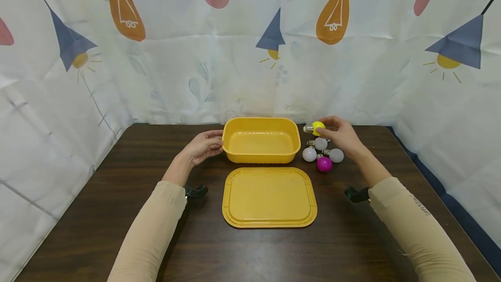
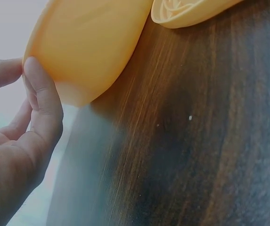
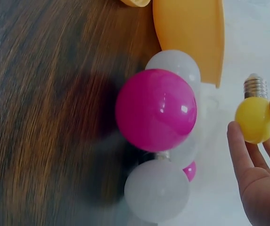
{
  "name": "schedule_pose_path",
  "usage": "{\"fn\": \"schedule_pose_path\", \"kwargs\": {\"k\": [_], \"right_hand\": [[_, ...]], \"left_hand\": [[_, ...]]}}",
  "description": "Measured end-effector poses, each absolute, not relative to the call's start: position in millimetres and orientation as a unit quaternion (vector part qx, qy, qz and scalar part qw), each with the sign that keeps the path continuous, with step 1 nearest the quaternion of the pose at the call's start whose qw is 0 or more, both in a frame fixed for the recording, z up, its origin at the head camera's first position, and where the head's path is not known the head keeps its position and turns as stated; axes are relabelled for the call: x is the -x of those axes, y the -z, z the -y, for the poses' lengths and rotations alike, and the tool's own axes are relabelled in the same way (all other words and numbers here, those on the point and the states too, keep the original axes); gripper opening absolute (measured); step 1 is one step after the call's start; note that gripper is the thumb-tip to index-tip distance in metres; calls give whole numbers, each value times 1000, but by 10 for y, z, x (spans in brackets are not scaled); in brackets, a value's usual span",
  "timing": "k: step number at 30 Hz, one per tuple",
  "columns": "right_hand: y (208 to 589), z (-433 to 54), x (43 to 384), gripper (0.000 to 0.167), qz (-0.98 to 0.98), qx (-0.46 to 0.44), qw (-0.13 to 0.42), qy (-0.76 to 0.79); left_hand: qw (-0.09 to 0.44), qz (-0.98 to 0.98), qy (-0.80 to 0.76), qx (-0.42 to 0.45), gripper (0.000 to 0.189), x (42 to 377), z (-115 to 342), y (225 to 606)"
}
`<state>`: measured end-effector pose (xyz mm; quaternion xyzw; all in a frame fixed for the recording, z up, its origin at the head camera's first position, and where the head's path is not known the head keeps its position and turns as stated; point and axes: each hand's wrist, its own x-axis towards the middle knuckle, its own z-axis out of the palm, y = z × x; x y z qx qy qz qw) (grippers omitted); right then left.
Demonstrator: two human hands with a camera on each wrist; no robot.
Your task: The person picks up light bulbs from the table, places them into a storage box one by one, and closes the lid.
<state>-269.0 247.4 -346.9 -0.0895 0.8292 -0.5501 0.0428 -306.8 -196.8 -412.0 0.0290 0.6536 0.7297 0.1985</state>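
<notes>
My right hand (image 1: 341, 135) holds a yellow light bulb (image 1: 318, 128) by its globe, the metal screw base pointing left toward the container. In the right wrist view the yellow bulb (image 3: 255, 119) sits between thumb and fingertips, above the level of the other bulbs. My left hand (image 1: 204, 146) pinches the left rim of an empty yellow plastic container (image 1: 261, 158); in the left wrist view thumb and finger meet at the container's edge (image 2: 54, 47). Below the right hand lie several white bulbs (image 1: 309, 154) and a magenta bulb (image 1: 324, 164); another bit of magenta (image 3: 190, 171) shows behind them.
A yellow lid (image 1: 270, 197) lies flat on the dark wooden table (image 1: 250, 256), just in front of the container. A patterned white curtain (image 1: 176, 64) hangs along the back and both sides of the table.
</notes>
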Motion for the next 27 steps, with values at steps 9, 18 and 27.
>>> {"fn": "schedule_pose_path", "kwargs": {"k": [9,18,27], "right_hand": [[3703,-2501,2894,54,-834,88,41,542],[3756,-2435,2953,50,-827,106,29,551],[3730,-2350,2980,50,-828,112,37,549]], "left_hand": [[202,-649,-733,-35,61,3082,1964,4122],[199,-649,-734,-27,60,3097,1970,4132],[200,-649,-733,-32,61,3105,1956,4121]]}}
